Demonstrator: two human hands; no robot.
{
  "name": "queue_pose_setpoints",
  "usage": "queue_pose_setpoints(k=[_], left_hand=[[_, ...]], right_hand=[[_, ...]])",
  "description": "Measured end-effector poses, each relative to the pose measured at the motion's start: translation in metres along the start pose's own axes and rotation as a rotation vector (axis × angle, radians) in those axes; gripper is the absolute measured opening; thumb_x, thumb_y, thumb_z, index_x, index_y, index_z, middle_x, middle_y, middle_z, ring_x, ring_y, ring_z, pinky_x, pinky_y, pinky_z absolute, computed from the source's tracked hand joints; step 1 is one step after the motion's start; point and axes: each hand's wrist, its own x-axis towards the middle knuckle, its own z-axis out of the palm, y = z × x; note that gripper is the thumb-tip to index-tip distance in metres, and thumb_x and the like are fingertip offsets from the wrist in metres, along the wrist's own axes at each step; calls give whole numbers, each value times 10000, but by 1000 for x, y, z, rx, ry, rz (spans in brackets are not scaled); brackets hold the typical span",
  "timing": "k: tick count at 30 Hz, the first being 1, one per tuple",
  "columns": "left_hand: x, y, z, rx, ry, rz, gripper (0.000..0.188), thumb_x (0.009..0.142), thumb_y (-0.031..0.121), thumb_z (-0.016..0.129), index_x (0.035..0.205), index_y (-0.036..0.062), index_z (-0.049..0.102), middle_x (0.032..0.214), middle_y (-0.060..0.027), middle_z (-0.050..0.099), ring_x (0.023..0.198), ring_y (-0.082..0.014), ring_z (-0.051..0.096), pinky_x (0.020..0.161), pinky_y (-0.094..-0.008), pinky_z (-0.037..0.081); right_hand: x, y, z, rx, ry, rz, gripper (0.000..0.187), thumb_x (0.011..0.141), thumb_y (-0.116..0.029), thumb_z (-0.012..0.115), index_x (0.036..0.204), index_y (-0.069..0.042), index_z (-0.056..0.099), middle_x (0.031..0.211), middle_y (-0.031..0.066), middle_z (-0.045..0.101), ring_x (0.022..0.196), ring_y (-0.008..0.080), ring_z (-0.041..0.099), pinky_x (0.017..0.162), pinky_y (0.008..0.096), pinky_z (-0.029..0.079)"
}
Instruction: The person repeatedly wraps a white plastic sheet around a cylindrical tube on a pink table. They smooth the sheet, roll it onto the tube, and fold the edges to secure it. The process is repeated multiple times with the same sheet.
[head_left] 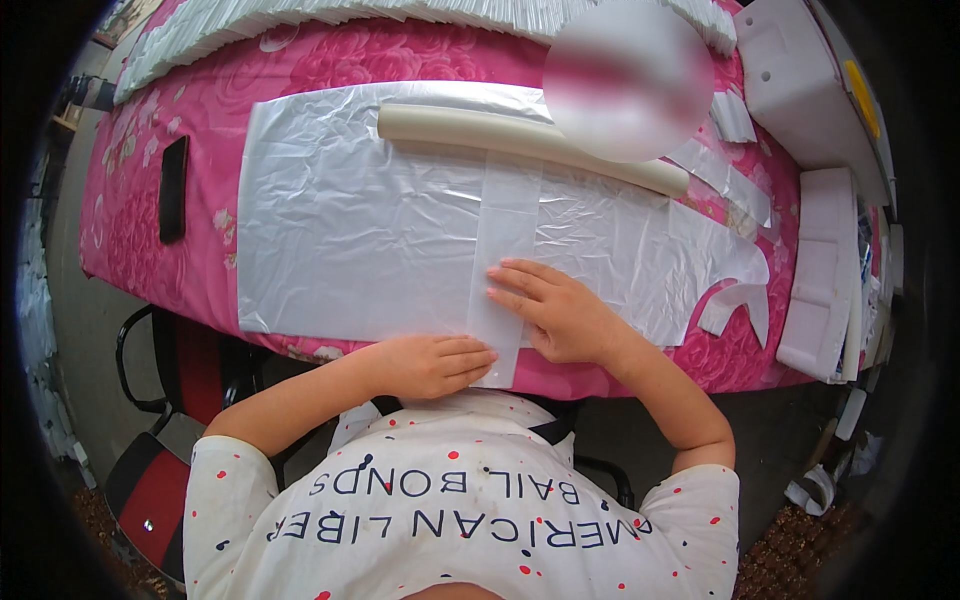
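A narrow white plastic strip point(508, 210) lies crosswise over a wide, shiny white plastic sheet point(340, 240), its near end reaching past the sheet's front edge. My left hand point(435, 365) rests at that near end, fingers stretched out and touching the strip's left side. Further up, my right hand point(562, 312) lies palm down on the strip's right side with its fingers apart. Neither hand grips anything. Beyond them a long cream-coloured tube point(530, 145) lies over the sheet and the strip's far end; a round blur hides part of its surroundings.
A pink flowered cloth point(130, 230) covers the table. Folded white plastic pieces point(320, 14) line the far edge. A dark phone point(173, 190) lies left. White plastic offcuts point(735, 303) and white foam boxes point(820, 270) are at right. A red-and-black chair point(150, 490) stands front left.
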Motion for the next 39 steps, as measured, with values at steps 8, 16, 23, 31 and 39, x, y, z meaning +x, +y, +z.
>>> queue_pose_setpoints(k=[8, 16, 23, 31, 39], left_hand=[[16, -6, -17, 109, 98, -342, 537, 719, 191, 622, 1214, 27, 493, 1255, -147, 502, 1164, -264, 483, 993, -395, 367], [25, -27, -9, -12, 261, -508, 546, 712, 176, 610, 1210, -4, 481, 1102, -142, 578, 1000, -290, 562, 875, -404, 426], [42, -35, -16, -333, 527, -831, 622, 788, 189, 572, 1311, -49, 335, 1284, -200, 428, 1134, -334, 459, 943, -433, 362], [51, -32, 9, 180, 134, -709, 701, 810, 248, 552, 1359, -60, 244, 1426, -218, 238, 1317, -345, 257, 1080, -435, 190], [59, -43, -3, 284, 172, -678, 633, 747, 202, 598, 1280, -58, 380, 1327, -189, 405, 1231, -292, 392, 1003, -388, 322]], right_hand=[[-8, 1, 30, -135, 201, 73, 402, 676, -35, 598, 1077, -20, 579, 1170, 102, 544, 1095, 271, 504, 932, 355, 422], [-6, 0, 14, -137, 364, 189, 264, 686, -47, 618, 947, -77, 644, 904, 61, 641, 804, 238, 598, 693, 335, 489], [28, 12, -15, 451, 212, 919, 212, 821, -168, 595, 769, 30, 650, 601, 115, 609, 524, 201, 600, 518, 298, 451], [39, 28, -22, 657, 110, 1056, 266, 835, -215, 603, 768, 40, 640, 577, 36, 579, 493, 96, 577, 451, 235, 400], [16, 25, -3, -379, 382, 282, 445, 707, -124, 652, 1114, 19, 540, 1151, 148, 543, 1106, 283, 498, 885, 362, 422]])
